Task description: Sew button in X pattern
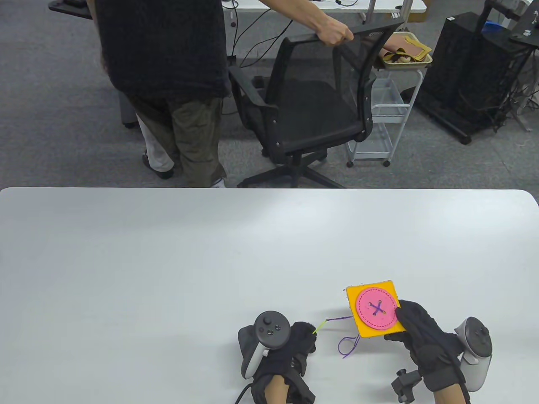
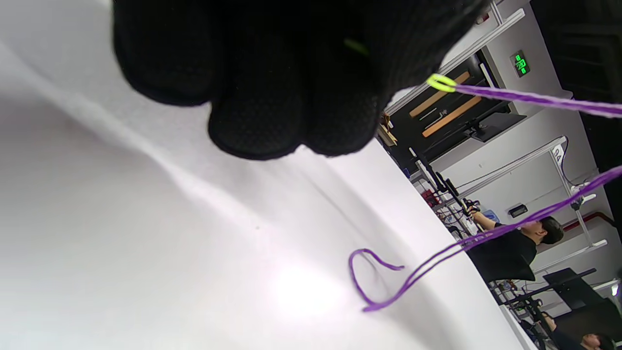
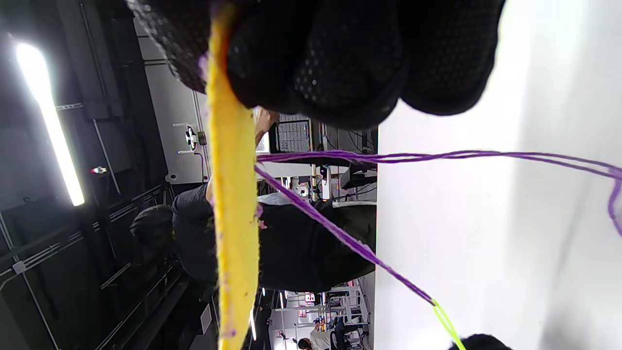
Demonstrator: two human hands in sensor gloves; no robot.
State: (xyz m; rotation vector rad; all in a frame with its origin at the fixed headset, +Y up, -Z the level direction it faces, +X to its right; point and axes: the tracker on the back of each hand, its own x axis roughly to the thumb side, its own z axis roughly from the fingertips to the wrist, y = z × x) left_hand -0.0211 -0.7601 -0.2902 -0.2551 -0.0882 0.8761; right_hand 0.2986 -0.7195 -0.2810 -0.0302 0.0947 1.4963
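Pinching the green needle (image 1: 318,327), the left hand (image 1: 290,341) sits curled; the right hand (image 1: 421,332) grips the tilted yellow pad (image 1: 358,313).

table (image 1: 168,261): smooth matt white | pad (image 1: 358,322): yellow felt-like, soft matt, fuzzy edge | button (image 1: 377,310): pink, matt, stitched rim | thread (image 1: 346,349): purple twisted fibre | needle (image 1: 320,326): lime, plastic-looking, glossy | gloves (image 1: 425,336): black knit cloth, dotted grip | trackers (image 1: 271,329): smooth grey plastic
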